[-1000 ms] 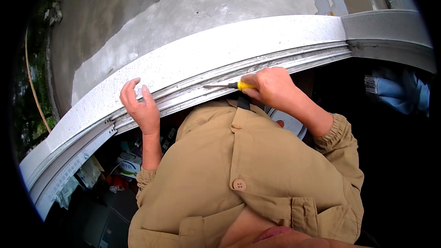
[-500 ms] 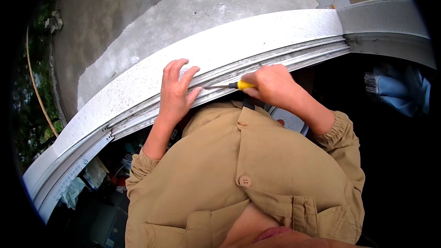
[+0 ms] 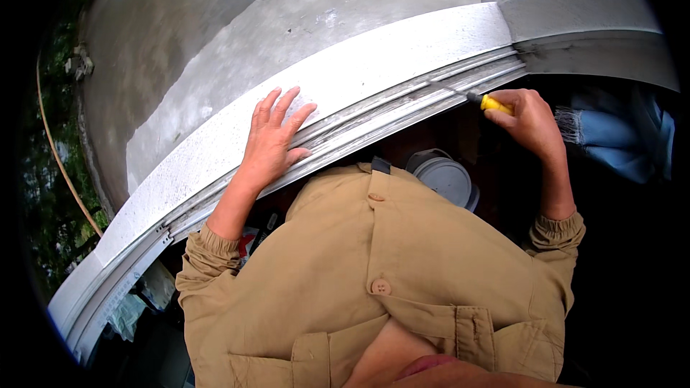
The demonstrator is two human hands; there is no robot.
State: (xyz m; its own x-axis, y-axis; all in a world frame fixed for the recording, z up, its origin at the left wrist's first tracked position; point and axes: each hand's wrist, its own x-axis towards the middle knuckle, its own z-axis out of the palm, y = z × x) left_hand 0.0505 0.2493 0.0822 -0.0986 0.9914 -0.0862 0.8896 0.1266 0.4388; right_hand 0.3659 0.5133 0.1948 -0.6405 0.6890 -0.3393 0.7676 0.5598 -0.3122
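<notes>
My right hand (image 3: 530, 121) is closed around the yellow handle of a screwdriver (image 3: 494, 105) with a black collar. Its thin metal shaft points left, and the tip is over the grooves of a dirty metal window track (image 3: 374, 116), near the track's right end; whether it touches is hard to tell. Further left, my left hand (image 3: 270, 142) lies with spread fingers across the track, its fingertips on the white sill (image 3: 402, 47) and its thumb near the inner rail. Nothing is in that hand.
Beyond the sill lies a grey, patchy concrete surface (image 3: 316, 29), partly wet-looking. A round lidded bucket (image 3: 444, 181) stands below the track, close to my body. Blue denim cloth (image 3: 614, 131) with a frayed edge hangs at the right. The window frame's side (image 3: 582, 14) rises at the track's right end.
My right hand has carried the screwdriver rightward along the track, away from my left hand. My left hand stays near its place with its fingers a little straighter. The view has shifted slightly.
</notes>
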